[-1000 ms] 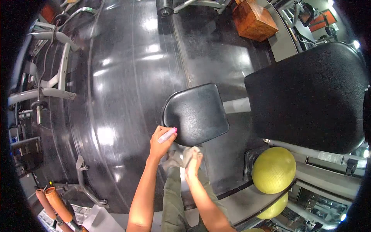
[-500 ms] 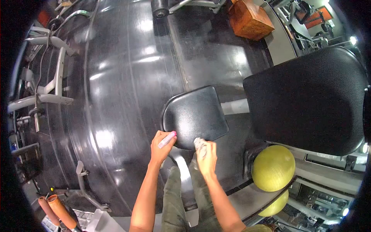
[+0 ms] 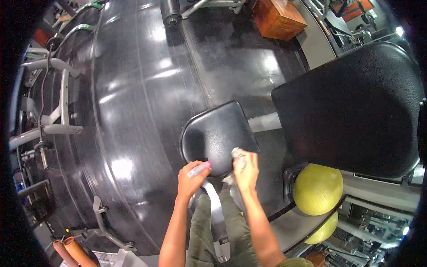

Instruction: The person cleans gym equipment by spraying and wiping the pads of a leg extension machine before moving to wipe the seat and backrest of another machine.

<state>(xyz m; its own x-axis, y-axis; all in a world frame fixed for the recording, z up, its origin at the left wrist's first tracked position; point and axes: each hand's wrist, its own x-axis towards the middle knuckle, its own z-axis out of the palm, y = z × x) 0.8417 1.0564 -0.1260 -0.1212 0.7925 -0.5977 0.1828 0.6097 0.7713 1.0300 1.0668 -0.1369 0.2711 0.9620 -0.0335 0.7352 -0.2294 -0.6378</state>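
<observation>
Since half a second ago, right hand [image 3: 246, 170] is sitting further up, on the near right edge of the seat pad [image 3: 213, 133]. Its fingers are curling closed around a crumpled cloth [image 3: 237, 155] and pressing it to the vinyl. Left hand [image 3: 190, 179] is gripping a small spray bottle [image 3: 199, 169], long axis lying sideways, pink tip pointing toward the cloth. Pad is stretching away from both hands, with the right one nearer.
</observation>
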